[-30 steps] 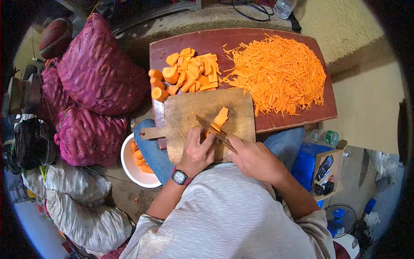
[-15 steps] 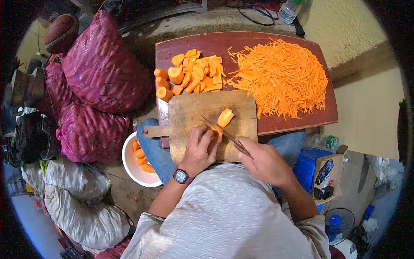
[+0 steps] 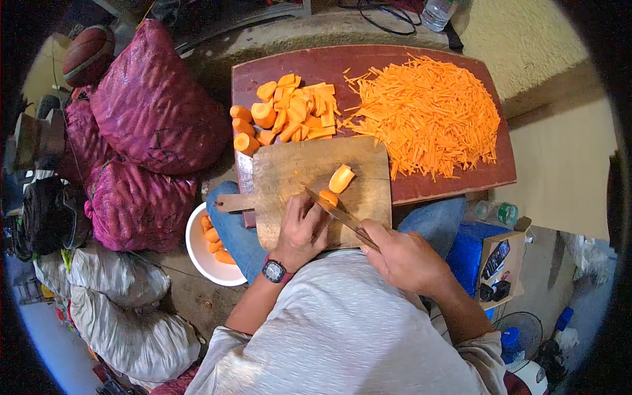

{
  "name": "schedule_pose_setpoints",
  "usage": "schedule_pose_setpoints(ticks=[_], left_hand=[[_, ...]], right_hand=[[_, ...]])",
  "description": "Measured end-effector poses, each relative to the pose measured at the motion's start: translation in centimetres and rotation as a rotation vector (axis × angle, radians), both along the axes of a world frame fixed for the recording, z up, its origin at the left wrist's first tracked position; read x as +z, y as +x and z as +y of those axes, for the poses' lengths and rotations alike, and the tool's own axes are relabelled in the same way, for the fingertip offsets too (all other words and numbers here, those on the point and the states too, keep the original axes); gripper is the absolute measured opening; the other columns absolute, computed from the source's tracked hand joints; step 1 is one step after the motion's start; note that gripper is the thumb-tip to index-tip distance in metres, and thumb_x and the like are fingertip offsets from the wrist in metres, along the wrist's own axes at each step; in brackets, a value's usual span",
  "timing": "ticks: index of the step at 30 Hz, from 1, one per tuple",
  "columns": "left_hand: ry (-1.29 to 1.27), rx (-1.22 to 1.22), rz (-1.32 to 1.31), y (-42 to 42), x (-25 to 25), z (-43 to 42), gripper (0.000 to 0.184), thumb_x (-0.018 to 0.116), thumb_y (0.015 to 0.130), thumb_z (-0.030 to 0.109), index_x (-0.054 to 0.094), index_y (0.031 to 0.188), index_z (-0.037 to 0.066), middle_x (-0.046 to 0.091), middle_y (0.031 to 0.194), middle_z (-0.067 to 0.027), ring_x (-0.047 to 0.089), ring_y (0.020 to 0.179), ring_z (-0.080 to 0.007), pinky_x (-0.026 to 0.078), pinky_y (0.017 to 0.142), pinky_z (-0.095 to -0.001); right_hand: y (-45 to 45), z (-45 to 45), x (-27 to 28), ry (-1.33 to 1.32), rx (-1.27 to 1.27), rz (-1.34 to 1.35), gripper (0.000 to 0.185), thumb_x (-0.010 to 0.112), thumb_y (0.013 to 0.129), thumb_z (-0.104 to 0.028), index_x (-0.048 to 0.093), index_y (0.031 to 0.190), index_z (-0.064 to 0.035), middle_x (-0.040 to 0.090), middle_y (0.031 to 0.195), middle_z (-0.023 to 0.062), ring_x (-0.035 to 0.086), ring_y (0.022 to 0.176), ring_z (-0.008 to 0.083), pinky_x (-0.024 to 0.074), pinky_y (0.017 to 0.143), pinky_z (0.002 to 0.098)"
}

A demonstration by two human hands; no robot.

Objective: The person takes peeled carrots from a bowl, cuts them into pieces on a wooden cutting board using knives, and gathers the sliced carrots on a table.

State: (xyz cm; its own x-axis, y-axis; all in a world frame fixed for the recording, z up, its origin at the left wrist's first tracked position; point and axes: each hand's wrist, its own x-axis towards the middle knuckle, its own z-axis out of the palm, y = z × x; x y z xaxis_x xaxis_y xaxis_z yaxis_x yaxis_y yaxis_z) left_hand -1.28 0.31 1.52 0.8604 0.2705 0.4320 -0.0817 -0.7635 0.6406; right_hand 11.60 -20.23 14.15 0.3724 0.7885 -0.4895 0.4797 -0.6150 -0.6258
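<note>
My right hand (image 3: 407, 258) is wrapped round the handle of a knife (image 3: 341, 214). Its blade slants up and left across a wooden cutting board (image 3: 283, 168) on my lap. Just left of the blade, my left hand (image 3: 303, 225) is closed with bent fingers against a small carrot piece (image 3: 328, 197), which shows past the blade; the part at the fingers is hidden. A larger peeled carrot chunk (image 3: 342, 178) lies beyond it on the board.
On the red table (image 3: 408, 191) are a pile of carrot chunks and slices (image 3: 296, 108) and a big heap of carrot strips (image 3: 428, 118). A white basin (image 3: 224, 271) with carrots stands at left, beside full purple mesh sacks (image 3: 155, 99). A blue box (image 3: 469, 247) stands at right.
The knife and my right hand have shifted slightly down and toward me. The small carrot piece now shows on the far side of the blade. My left hand has drawn slightly left.
</note>
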Motion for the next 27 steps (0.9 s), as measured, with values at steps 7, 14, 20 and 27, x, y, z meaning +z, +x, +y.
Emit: schedule_pose_setpoints(ticks=[7, 14, 20, 27], left_hand=[[0.006, 0.017, -0.006, -0.1, -0.4, -0.1, 0.046, 0.083, 0.073, -0.006, 0.070, 0.117, -0.002, 0.063, 0.123, -0.0268, 0.066, 0.107, -0.0447, 0.058, 0.089, -0.0475], [0.067, 0.057, -0.079, 0.7, 0.5, -0.4, 0.038, 0.086, 0.079, -0.002, 0.073, 0.115, -0.003, 0.064, 0.110, -0.0215, 0.065, 0.098, -0.0407, 0.056, 0.083, -0.0479], [0.035, 0.060, -0.094, 0.5, -0.4, -0.8, 0.038, 0.087, 0.079, -0.001, 0.071, 0.114, -0.002, 0.063, 0.112, -0.0205, 0.064, 0.099, -0.0402, 0.056, 0.083, -0.0477], [-0.073, 0.093, -0.012, -0.3, -0.6, -0.6, 0.045, 0.087, 0.085, 0.002, 0.068, 0.125, -0.001, 0.062, 0.119, -0.0226, 0.065, 0.106, -0.0411, 0.057, 0.090, -0.0453]], right_hand=[[-0.1, 0.7, -0.4, 0.017, 0.022, -0.026, 0.039, 0.065, 0.106, -0.022, 0.051, 0.138, -0.0036, 0.074, 0.105, 0.0305, 0.071, 0.095, 0.0538, 0.0575, 0.078, 0.0629], [0.7, 3.0, -5.0, 0.180, 0.033, -0.094, 0.032, 0.064, 0.106, -0.021, 0.053, 0.129, -0.0013, 0.072, 0.095, 0.0331, 0.070, 0.090, 0.0555, 0.0554, 0.076, 0.0653], [2.0, 5.5, -4.9, 0.119, 0.008, -0.039, 0.030, 0.062, 0.108, -0.020, 0.056, 0.129, -0.0006, 0.072, 0.096, 0.0340, 0.069, 0.094, 0.0578, 0.0554, 0.078, 0.0629], [3.2, 1.7, -6.9, 0.440, -0.316, 0.325, 0.025, 0.061, 0.110, -0.019, 0.065, 0.122, 0.0025, 0.068, 0.085, 0.0089, 0.069, 0.077, 0.0257, 0.0529, 0.068, 0.0426]])
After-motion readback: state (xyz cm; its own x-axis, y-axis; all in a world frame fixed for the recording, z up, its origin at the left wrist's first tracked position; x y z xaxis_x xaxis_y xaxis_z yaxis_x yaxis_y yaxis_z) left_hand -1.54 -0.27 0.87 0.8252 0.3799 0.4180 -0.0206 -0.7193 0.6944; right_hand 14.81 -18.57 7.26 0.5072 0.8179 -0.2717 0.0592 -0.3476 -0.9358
